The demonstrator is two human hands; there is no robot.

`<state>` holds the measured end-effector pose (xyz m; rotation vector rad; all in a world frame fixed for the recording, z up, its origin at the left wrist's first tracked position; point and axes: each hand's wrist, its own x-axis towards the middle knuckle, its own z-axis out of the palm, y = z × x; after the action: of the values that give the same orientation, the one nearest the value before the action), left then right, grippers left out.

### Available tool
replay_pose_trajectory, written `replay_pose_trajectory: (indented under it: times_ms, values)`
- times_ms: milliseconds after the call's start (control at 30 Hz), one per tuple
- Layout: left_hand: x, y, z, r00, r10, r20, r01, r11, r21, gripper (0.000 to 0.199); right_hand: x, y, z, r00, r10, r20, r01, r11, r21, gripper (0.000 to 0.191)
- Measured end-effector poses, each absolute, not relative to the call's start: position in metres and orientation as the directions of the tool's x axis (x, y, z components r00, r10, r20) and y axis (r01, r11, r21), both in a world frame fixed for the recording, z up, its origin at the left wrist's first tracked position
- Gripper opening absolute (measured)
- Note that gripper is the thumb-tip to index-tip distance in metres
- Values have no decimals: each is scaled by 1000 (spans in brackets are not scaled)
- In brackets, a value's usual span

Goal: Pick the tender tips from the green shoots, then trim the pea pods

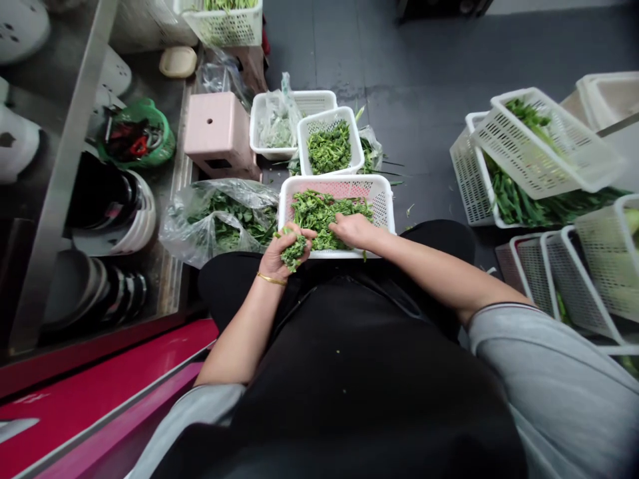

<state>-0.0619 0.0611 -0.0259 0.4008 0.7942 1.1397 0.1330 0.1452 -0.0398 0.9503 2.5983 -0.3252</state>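
My left hand (284, 251), with a gold bracelet on the wrist, is closed around a bunch of leafy greens (293, 253) at the left front corner of a white basket (388, 207). My right hand (352, 231) reaches over the basket's front, its fingers pressed into the loose greens (319, 211) inside. Whether those fingers grip a piece is too small to make out. Just behind stands a smaller white basket (359, 156) with more greens. Left of the front basket lies a clear plastic bag (187, 229) of leaves.
A pink stool (212, 126) stands at left, beside a metal shelf (74, 133) with bowls and a green basket (167, 143). Another white basket (319, 100) holds a plastic bag. Several vegetable baskets (529, 153) stand at right on the dark tiled floor (409, 66).
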Motion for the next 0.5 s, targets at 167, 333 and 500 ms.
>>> replay_pose_trajectory:
  times_ms: [167, 333, 500]
  values:
    - [-67, 75, -35, 117, 870, -478, -470, 473, 745, 20, 134, 164, -54, -748, 604, -276, 664, 683, -304, 24]
    - [-51, 87, -35, 128, 903, -411, -135, 426, 895, 28, 154, 155, -14, -719, 620, -315, 533, 200, -822, 25]
    - [-37, 81, -34, 474, 785, -399, 71, 418, 906, 21, 161, 123, 8, -840, 507, -192, 470, 506, -723, 29]
